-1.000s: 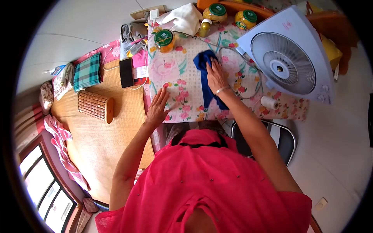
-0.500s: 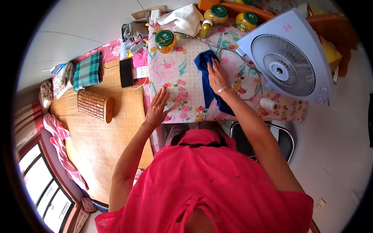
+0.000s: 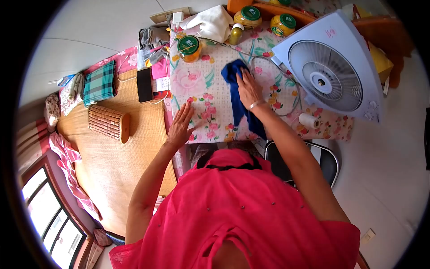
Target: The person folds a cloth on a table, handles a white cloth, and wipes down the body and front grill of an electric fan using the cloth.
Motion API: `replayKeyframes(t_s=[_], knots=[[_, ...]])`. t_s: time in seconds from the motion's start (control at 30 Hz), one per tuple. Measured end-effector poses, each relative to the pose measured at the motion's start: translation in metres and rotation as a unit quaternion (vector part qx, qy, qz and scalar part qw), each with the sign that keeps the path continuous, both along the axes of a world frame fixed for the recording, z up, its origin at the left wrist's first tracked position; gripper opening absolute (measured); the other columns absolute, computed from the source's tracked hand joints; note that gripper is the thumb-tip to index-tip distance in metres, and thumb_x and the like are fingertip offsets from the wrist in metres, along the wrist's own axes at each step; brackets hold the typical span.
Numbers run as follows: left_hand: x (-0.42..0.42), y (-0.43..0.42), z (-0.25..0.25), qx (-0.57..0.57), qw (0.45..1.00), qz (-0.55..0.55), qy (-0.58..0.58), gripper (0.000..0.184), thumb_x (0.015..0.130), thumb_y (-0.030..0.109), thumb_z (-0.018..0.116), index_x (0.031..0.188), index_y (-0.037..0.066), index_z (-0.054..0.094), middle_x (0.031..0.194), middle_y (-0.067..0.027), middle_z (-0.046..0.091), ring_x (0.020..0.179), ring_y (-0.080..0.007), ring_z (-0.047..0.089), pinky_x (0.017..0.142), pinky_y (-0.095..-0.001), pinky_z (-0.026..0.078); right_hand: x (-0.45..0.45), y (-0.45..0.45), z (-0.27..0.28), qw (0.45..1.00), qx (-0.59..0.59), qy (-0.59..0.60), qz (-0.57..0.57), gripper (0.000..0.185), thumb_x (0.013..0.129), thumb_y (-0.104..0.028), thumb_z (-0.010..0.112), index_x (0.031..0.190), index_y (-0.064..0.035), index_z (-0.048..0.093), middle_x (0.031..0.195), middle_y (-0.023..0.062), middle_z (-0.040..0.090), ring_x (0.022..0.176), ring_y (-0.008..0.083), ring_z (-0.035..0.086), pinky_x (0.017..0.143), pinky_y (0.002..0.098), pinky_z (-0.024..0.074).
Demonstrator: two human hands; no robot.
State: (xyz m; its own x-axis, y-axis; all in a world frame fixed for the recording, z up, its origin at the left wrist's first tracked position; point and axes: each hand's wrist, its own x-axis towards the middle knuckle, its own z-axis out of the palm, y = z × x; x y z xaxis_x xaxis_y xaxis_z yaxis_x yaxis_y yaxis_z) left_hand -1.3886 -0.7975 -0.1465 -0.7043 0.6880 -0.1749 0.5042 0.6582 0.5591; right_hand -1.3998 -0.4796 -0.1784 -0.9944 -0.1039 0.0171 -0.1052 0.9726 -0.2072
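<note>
My right hand (image 3: 249,91) lies on a dark blue cloth (image 3: 235,103), fingers stretched over its upper part; part of the cloth is hidden beneath the hand. The cloth rests on a table with a floral cover (image 3: 186,74). To the left, my left hand (image 3: 180,126) is flat on the cover near the front edge, its fingers spread, holding nothing. A jar with a green lid (image 3: 189,47) stands beyond it. Right of my right hand are a grey cable and a white spool of thread (image 3: 309,120).
A large fan (image 3: 330,71) lies at the right of the table. More jars (image 3: 283,24), a small bottle (image 3: 236,34) and a white cloth (image 3: 210,22) are at the far edge. Left are a phone (image 3: 144,85), a woven mat (image 3: 130,166) and a bamboo pillow (image 3: 109,123). A chair (image 3: 330,163) stands front right.
Compared with half a second ago, my right hand and the blue cloth have shifted very slightly to the left. My left hand stays in place on the table.
</note>
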Motion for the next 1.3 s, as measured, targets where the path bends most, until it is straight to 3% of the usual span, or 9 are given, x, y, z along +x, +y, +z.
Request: replayKeyframes(t_s=[0.1, 0.3, 0.6, 0.83, 0.93, 1.03, 1.13, 1.23, 1.3], knots=[[0.002, 0.0, -0.002, 0.002, 1.0, -0.003, 0.001, 0.084, 0.069, 0.004, 0.074, 0.143, 0.003, 0.033, 0.154, -0.0165, 0.021, 0.142, -0.0327, 0.02, 0.114, -0.0404, 0.025, -0.01, -0.001, -0.011, 1.0, 0.012, 0.01, -0.016, 0.044, 0.089, -0.006, 0.041, 0.132, 0.0063, 0.043, 0.142, 0.0237, 0.037, 0.131, 0.0355, 0.037, 0.11, 0.0401, 0.0318], [0.002, -0.001, -0.004, 0.001, 1.0, -0.004, 0.007, 0.083, 0.069, 0.004, 0.074, 0.142, 0.003, 0.034, 0.153, -0.0167, 0.022, 0.142, -0.0328, 0.021, 0.114, -0.0406, 0.025, 0.08, -0.013, 0.004, 0.999, -0.013, -0.028, 0.017, 0.047, 0.088, -0.003, 0.042, 0.134, 0.0053, 0.042, 0.143, 0.0245, 0.036, 0.133, 0.0369, 0.035, 0.112, 0.0407, 0.0286], [0.0, -0.001, -0.003, -0.004, 1.0, -0.011, 0.003, 0.083, 0.071, 0.006, 0.073, 0.143, 0.003, 0.033, 0.154, -0.0164, 0.021, 0.142, -0.0335, 0.021, 0.114, -0.042, 0.024, -0.009, -0.005, -0.008, 0.999, 0.027, -0.008, -0.034, 0.044, 0.09, -0.008, 0.04, 0.132, 0.0068, 0.043, 0.142, 0.025, 0.038, 0.134, 0.0355, 0.034, 0.112, 0.0416, 0.0279], [0.001, -0.001, -0.004, 0.004, 1.0, -0.009, -0.002, 0.084, 0.071, 0.004, 0.073, 0.143, 0.003, 0.032, 0.154, -0.016, 0.02, 0.142, -0.034, 0.02, 0.114, -0.0414, 0.024, 0.089, -0.013, 0.004, 1.0, -0.005, -0.018, 0.022, 0.043, 0.088, -0.007, 0.043, 0.129, 0.0054, 0.047, 0.139, 0.024, 0.04, 0.132, 0.0355, 0.038, 0.111, 0.0452, 0.0291], [0.0, -0.002, -0.003, 0.001, 1.0, -0.004, -0.002, 0.084, 0.07, 0.004, 0.073, 0.143, 0.003, 0.032, 0.154, -0.0161, 0.02, 0.142, -0.034, 0.02, 0.114, -0.0414, 0.024, 0.062, -0.007, 0.01, 0.997, 0.058, -0.019, 0.036, 0.044, 0.088, -0.008, 0.043, 0.13, 0.0055, 0.046, 0.14, 0.0245, 0.04, 0.133, 0.0352, 0.037, 0.112, 0.0427, 0.0285], [0.001, 0.0, 0.0, -0.001, 1.0, -0.006, -0.003, 0.084, 0.07, 0.004, 0.073, 0.144, 0.003, 0.032, 0.154, -0.0161, 0.02, 0.142, -0.0337, 0.019, 0.114, -0.0413, 0.024, 0.003, 0.0, 0.001, 0.999, -0.012, -0.013, -0.027, 0.044, 0.089, -0.009, 0.042, 0.131, 0.0057, 0.045, 0.141, 0.0227, 0.039, 0.133, 0.0352, 0.035, 0.113, 0.0429, 0.0266], [0.0, -0.001, 0.0, -0.005, 1.0, -0.011, -0.001, 0.084, 0.072, 0.006, 0.073, 0.144, 0.004, 0.031, 0.154, -0.0154, 0.02, 0.142, -0.0329, 0.02, 0.114, -0.0422, 0.024, -0.012, 0.001, -0.012, 0.999, 0.019, 0.005, -0.028, 0.044, 0.089, -0.009, 0.042, 0.13, 0.0063, 0.045, 0.142, 0.0223, 0.038, 0.133, 0.0351, 0.035, 0.112, 0.0424, 0.028], [0.0, -0.002, -0.001, -0.002, 1.0, -0.011, -0.002, 0.083, 0.073, 0.007, 0.073, 0.144, 0.004, 0.03, 0.154, -0.0151, 0.02, 0.142, -0.0328, 0.02, 0.114, -0.0427, 0.024, 0.032, -0.005, 0.002, 0.999, 0.041, -0.007, 0.014, 0.043, 0.089, -0.008, 0.042, 0.13, 0.0062, 0.045, 0.143, 0.0225, 0.037, 0.135, 0.035, 0.034, 0.112, 0.0404, 0.0288], [0.0, -0.001, -0.002, 0.004, 1.0, -0.009, -0.003, 0.083, 0.073, 0.007, 0.072, 0.144, 0.004, 0.03, 0.154, -0.0152, 0.02, 0.142, -0.0328, 0.02, 0.114, -0.0427, 0.024, 0.073, -0.013, 0.005, 0.999, -0.044, -0.004, 0.026, 0.044, 0.086, -0.001, 0.042, 0.129, 0.008, 0.047, 0.144, 0.0252, 0.035, 0.134, 0.0358, 0.035, 0.111, 0.0408, 0.0305]])
